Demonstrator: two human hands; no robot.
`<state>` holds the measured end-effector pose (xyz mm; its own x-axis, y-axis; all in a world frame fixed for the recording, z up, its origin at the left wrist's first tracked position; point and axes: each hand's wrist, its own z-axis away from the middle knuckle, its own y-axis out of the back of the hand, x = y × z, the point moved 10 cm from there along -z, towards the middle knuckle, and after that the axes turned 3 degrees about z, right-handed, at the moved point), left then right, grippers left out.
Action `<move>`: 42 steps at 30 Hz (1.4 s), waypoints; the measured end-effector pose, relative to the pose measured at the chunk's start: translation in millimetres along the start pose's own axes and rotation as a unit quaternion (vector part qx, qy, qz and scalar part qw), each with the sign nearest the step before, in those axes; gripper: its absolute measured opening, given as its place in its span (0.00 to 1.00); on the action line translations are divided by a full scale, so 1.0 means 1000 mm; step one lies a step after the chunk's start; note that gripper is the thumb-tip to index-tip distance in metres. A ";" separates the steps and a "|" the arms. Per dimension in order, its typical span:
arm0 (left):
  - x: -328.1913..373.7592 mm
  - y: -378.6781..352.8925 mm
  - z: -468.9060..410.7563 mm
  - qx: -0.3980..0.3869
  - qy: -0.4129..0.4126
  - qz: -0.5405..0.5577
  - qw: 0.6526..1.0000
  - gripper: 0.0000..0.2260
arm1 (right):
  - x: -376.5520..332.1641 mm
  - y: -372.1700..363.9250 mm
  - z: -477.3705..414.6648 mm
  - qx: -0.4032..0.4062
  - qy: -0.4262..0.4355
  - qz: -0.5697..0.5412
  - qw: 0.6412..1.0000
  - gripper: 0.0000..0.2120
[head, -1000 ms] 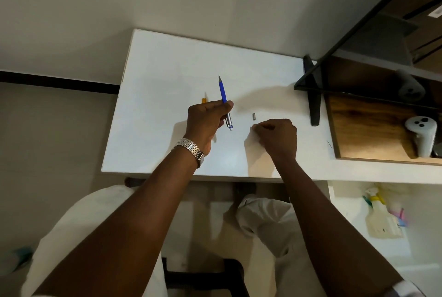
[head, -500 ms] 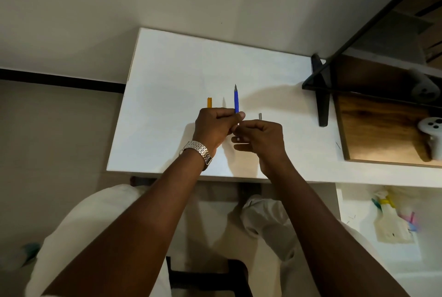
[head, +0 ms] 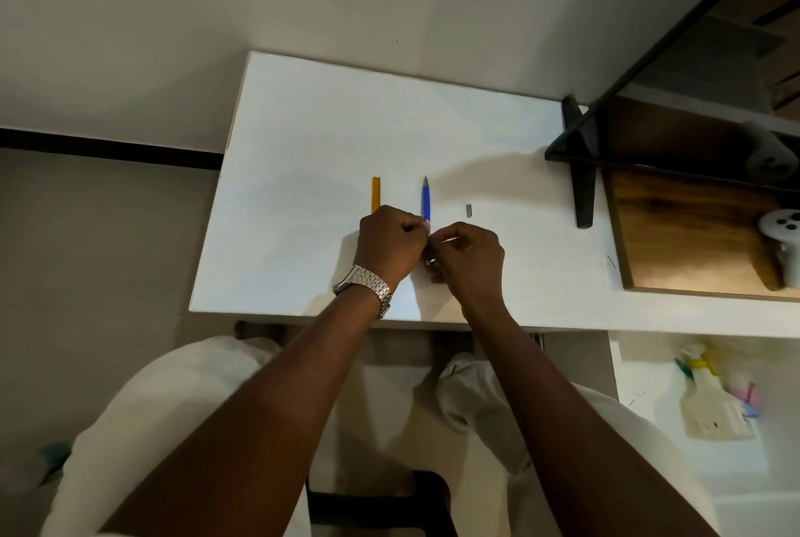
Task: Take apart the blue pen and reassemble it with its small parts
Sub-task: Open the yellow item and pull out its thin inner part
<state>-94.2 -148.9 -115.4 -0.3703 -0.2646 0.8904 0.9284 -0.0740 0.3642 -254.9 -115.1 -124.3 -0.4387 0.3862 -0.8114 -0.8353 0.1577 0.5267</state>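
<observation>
Near the middle of the frame, the left hand (head: pixel 391 243) is clenched around the lower end of the blue pen (head: pixel 427 201), whose barrel rises out of the fist with its grey tip pointing toward the top of the picture, above the white worktop (head: pixel 303 138). The right hand (head: pixel 469 261) touches the left at the pen's back end, its fingers (head: pixel 446 233) pinched together there; whether they grip the pen itself or a small part of it is hidden behind the knuckles.

Just right of the pen, a small grey part (head: pixel 468 210), likely belonging to the pen, lies apart on the worktop. An orange stick-like piece (head: pixel 375 194) lies beside the left hand, its lower end hidden by the fist; it may be a second pen, though that cannot be told.

The pen looks light, stiff and smooth, so it should turn easily yet may slip between fingertips. A firm wrap round the barrel, as the left hand has, seems the sound hold, leaving the other hand to twist or press at the end. The loose part is tiny and probably rolls; it wants a fingertip pinch, and could easily be flicked off the worktop.
</observation>
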 end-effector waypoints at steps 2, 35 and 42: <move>0.004 0.000 0.001 -0.002 -0.016 -0.018 1.000 0.10 | -0.003 0.000 0.000 0.003 0.022 0.019 1.000 0.05; -0.001 0.119 -0.022 0.080 0.057 0.104 0.990 0.06 | -0.079 -0.067 -0.008 -0.055 0.035 0.197 0.978 0.14; -0.012 0.087 -0.018 -0.035 0.142 0.141 0.979 0.11 | -0.084 -0.044 0.021 -0.033 0.039 0.074 0.996 0.15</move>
<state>-8.8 -168.9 -99.6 -0.0856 -0.5396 0.8376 0.9960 -0.0233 0.0867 -173.7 -135.2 -73.9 -0.5800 0.3288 -0.7453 -0.7791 0.0434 0.6255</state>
